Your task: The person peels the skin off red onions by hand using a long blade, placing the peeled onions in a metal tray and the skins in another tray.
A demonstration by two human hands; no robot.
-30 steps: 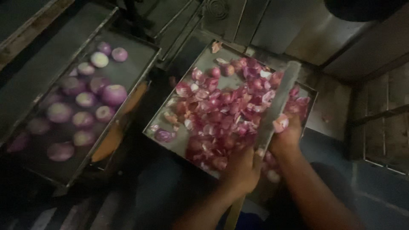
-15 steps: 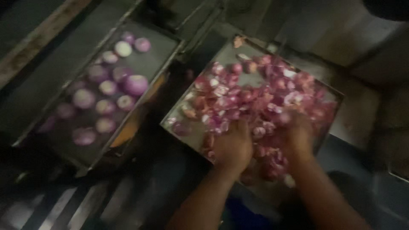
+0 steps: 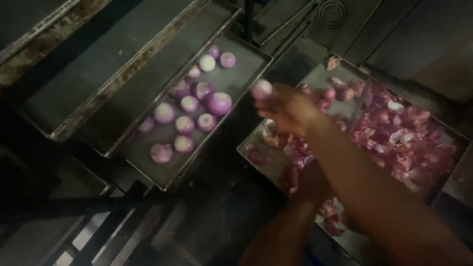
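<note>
My right hand reaches left over the gap between two metal trays, with a peeled purple onion held in its fingertips. The left tray holds several peeled onions. The right tray is heaped with purple onion skins and pieces, plus a few whole onions at its far end. My left hand lies low among the skins at the right tray's near corner. My right forearm covers part of it, so its grip is hidden.
A long empty metal tray lies left of the onion tray. Dark metal bars and slats run below the trays at lower left. A round vent sits at the top. The scene is dim.
Both hands were down in the skins on the right tray. My right hand has since lifted an onion and swung left toward the tray of peeled onions; the view has shifted right.
</note>
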